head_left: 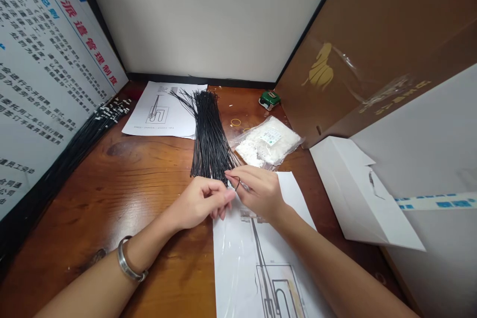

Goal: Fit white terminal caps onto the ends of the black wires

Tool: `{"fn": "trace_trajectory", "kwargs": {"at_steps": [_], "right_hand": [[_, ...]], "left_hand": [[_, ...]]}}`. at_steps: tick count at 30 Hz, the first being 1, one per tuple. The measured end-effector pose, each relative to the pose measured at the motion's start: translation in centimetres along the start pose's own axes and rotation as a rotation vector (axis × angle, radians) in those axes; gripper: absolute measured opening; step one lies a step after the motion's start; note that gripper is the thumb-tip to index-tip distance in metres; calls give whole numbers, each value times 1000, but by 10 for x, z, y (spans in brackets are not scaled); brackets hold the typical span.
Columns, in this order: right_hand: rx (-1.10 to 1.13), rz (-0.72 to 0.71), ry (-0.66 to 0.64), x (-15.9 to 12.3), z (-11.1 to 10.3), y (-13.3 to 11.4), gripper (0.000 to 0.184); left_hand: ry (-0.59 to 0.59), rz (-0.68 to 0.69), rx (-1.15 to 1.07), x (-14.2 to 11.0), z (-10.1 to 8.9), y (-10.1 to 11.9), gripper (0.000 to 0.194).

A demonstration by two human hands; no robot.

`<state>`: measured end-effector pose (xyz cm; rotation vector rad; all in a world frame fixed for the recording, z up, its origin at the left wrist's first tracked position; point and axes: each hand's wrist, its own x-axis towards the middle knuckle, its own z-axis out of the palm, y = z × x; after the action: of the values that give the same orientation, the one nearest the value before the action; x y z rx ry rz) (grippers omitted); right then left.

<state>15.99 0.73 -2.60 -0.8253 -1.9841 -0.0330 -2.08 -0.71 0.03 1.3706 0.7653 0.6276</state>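
Note:
In the head view, a thick bundle of thin black wires (pixel 210 134) lies on the table, its near ends just beyond my hands. My right hand (pixel 261 191) pinches the end of a single black wire (pixel 237 184), which curves toward my left fingers. Beside it, my left hand (pixel 204 203) is closed, thumb against forefinger; what sits between those fingertips is too small to make out. Under both hands lies a printed drawing sheet (pixel 238 268) with a glossy surface. Just past my right hand rests a clear plastic bag (pixel 270 141) of small white parts.
Another printed sheet (pixel 160 109) lies partly under the bundle. A green tape measure (pixel 269 100) and a rubber band (pixel 235 122) are toward the back. More black wires with white ends (pixel 112 109) run along the left panel. A brown carton (pixel 357 49) and white box (pixel 357 189) stand right.

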Motion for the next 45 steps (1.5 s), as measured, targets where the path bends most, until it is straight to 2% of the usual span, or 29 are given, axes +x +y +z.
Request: {"fn": "trace_trajectory", "kwargs": {"at_steps": [3, 10, 13, 18, 21, 25, 27, 30, 32, 35, 37, 40, 45], "right_hand": [[-8, -45, 26, 0, 0, -2, 17], [41, -162, 62, -1, -2, -7, 24], [50, -209, 58, -1, -4, -11, 28], [60, -261, 14, 3, -6, -17, 25], [72, -239, -24, 3, -6, -20, 28], [105, -261, -78, 1, -6, -24, 15], [127, -254, -59, 1, -7, -22, 16], [-27, -106, 138, 1, -10, -9, 30], [-272, 121, 198, 0, -16, 7, 27], [-539, 398, 70, -4, -25, 31, 18], [-589, 510, -19, -8, -29, 42, 19], [-573, 553, -86, -12, -29, 50, 22], [-553, 554, -165, -11, -25, 52, 27]], "left_hand": [[63, -30, -101, 3, 2, -2, 58], [178, -119, -162, 9, 5, -2, 61], [211, -99, -177, 11, 5, -2, 54], [243, -64, -186, 10, 5, 0, 34], [248, -55, -208, 10, 4, 0, 32], [291, -26, -211, 10, 3, -2, 31], [324, -7, -223, 11, 4, -1, 33], [380, 11, -242, 12, 5, -1, 36], [395, 22, -235, 12, 6, 0, 38], [384, 47, -242, 10, 5, 0, 38], [373, 52, -241, 9, 5, 0, 33], [360, 39, -215, 8, 5, 2, 28], [344, 23, -148, 8, 6, 3, 40]]}}
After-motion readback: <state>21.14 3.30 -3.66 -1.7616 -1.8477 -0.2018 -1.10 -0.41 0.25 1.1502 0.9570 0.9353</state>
